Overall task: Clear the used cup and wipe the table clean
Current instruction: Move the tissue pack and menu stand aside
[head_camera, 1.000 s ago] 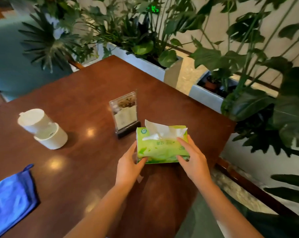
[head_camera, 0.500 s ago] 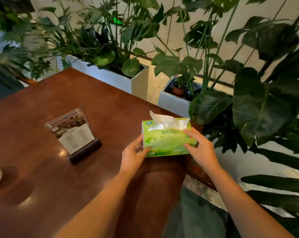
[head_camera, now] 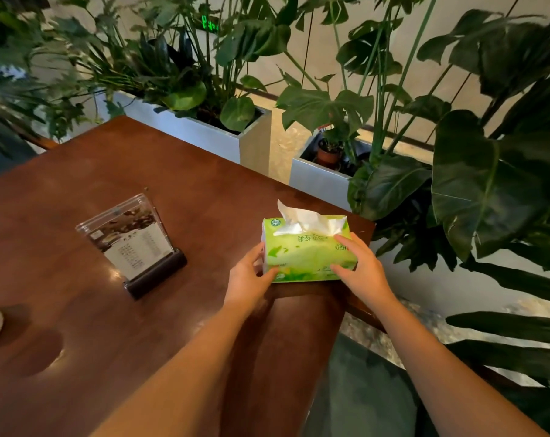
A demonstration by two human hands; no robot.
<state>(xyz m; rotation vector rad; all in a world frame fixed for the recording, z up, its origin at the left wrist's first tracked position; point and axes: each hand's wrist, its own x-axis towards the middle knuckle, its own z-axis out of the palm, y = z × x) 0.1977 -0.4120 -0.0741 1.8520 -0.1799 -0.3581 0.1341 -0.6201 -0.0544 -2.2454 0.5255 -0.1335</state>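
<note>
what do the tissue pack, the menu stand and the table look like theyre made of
Tissue pack: thin glossy plastic film, crinkled, paper tissue poking out. Menu stand: clear acrylic, probably, see-through edges, dark base. Table: reddish-brown wood or veneer, polished, light glares on it.

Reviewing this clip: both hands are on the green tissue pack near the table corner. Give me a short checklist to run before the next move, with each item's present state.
1. Both hands on the tissue pack: ok. Left hand holds its left end, right hand its right end.
2. Grip secure: ok, thumbs and fingers wrap the pack's ends.
3. Pack resting on the table or lifted: cannot tell.
4. Margin from the table edge: not ok, the pack sits right at the corner.
5. Tissue ready to pull: ok, one sticks out on top.
6. Menu stand out of the way: ok, upright and apart to the left.
</note>
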